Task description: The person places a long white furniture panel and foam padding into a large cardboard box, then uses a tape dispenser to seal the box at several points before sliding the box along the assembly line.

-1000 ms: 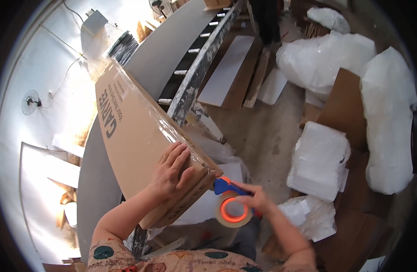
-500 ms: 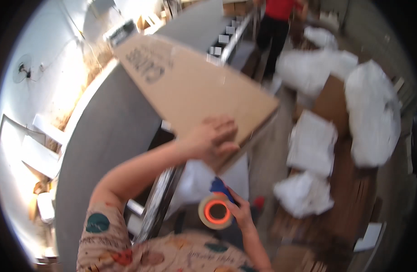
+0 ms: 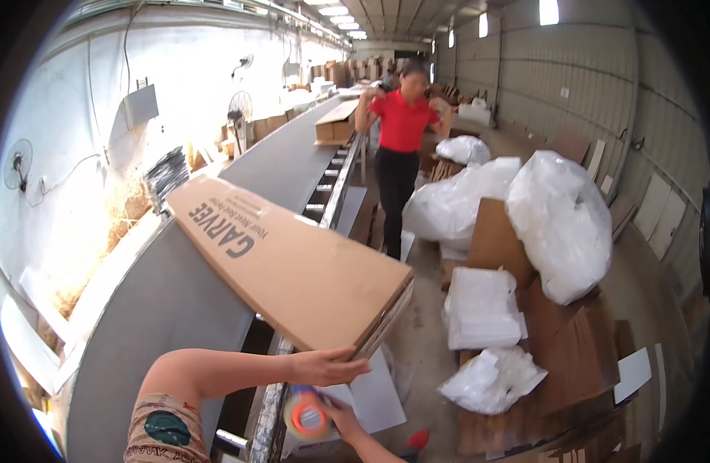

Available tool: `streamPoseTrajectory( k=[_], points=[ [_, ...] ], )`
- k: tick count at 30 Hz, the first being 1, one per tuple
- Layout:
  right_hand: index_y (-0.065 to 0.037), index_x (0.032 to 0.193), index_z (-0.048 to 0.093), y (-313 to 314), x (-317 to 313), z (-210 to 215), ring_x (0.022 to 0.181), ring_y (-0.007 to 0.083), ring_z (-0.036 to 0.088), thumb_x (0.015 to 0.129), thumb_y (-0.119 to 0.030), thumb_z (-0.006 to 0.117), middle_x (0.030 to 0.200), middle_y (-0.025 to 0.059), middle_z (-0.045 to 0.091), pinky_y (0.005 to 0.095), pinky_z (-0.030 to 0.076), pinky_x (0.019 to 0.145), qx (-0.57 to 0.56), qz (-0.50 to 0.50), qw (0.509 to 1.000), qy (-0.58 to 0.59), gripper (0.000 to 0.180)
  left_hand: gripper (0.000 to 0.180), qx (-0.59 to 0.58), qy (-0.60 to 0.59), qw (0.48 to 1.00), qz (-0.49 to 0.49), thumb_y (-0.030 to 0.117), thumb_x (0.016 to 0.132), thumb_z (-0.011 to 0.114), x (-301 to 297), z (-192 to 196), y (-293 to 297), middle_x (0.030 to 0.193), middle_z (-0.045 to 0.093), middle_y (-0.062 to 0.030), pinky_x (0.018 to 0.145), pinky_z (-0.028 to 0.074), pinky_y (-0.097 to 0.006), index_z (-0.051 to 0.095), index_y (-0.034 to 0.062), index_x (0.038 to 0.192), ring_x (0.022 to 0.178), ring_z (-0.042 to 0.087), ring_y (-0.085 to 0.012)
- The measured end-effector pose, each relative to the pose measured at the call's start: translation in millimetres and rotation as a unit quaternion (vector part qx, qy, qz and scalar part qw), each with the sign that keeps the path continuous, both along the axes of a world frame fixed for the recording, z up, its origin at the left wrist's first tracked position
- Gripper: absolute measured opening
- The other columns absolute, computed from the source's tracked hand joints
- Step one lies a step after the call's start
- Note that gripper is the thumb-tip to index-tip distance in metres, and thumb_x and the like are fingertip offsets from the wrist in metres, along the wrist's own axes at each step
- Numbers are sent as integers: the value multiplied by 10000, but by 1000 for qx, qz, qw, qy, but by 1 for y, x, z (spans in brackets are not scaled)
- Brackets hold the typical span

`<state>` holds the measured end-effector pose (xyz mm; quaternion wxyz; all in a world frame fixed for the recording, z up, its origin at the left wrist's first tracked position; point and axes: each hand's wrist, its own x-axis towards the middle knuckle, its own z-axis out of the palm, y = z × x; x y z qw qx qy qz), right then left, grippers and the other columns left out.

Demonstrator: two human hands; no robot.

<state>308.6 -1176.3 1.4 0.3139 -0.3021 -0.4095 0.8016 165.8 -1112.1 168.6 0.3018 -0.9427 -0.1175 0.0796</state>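
A long, closed cardboard carton [image 3: 316,270] with dark print on its top lies slantwise across the conveyor, its near right end sticking out past the rail. My left hand [image 3: 328,366] is stretched flat at the carton's near lower edge, fingers extended and gripping nothing. Just below it, my right hand [image 3: 343,417] is closed on the handle of a tape dispenser [image 3: 309,418], which carries a tape roll with an orange core and has a blue part on top. The right fingers are partly hidden behind the dispenser.
A grey conveyor belt [image 3: 170,324] runs away along the left, edged by a metal rail [image 3: 266,424]. Another carton [image 3: 336,123] sits farther up it. A person in a red shirt [image 3: 401,123] stands beyond the rail. Plastic-wrapped white bundles [image 3: 563,224] and flat cardboard [image 3: 563,339] lie at right.
My left hand has slid from the carton's top to its near edge. My right hand, with the dispenser, has moved left and lower in view. The view has tilted up, showing more hall.
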Motion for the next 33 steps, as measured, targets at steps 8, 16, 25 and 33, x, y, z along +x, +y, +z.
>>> streamPoseTrajectory(
  k=[8, 16, 25, 33],
  points=[
    [-9, 1159, 571, -42, 196, 110, 949, 229, 596, 848, -256, 641, 1021, 114, 613, 343, 488, 832, -60, 128, 973, 184, 403, 495, -113, -50, 992, 32, 263, 844, 534, 68, -4, 29, 1350, 504, -66, 1118, 239, -477, 497, 140, 1322, 1327, 361, -217],
    [6, 1157, 555, 16, 256, 92, 1011, 329, 562, 828, -297, 640, 1080, 190, 584, 412, 465, 895, 239, -177, 944, -140, 455, 426, 58, 212, 956, 194, 392, 830, 535, 121, -44, 221, 1285, 566, -46, 1072, 220, -565, 652, 162, 1169, 1157, 520, -294],
    [-7, 1098, 577, 117, 311, 110, 968, 255, 575, 862, -279, 582, 1040, 138, 607, 362, 468, 878, 20, -154, 986, -57, 360, 557, -394, -119, 707, 576, 532, 774, 613, 131, 53, 268, 1115, 659, -109, 883, 467, -367, 679, 87, 1102, 1054, 607, -264],
    [-19, 1046, 597, 192, 254, 122, 930, 189, 586, 892, -263, 531, 1004, 92, 628, 318, 471, 863, 48, -112, 992, 44, 296, 389, -170, -302, 792, 503, 450, 765, 553, 123, 4, 197, 863, 681, -93, 818, 414, -369, 709, 95, 799, 908, 623, -255]
  ],
)
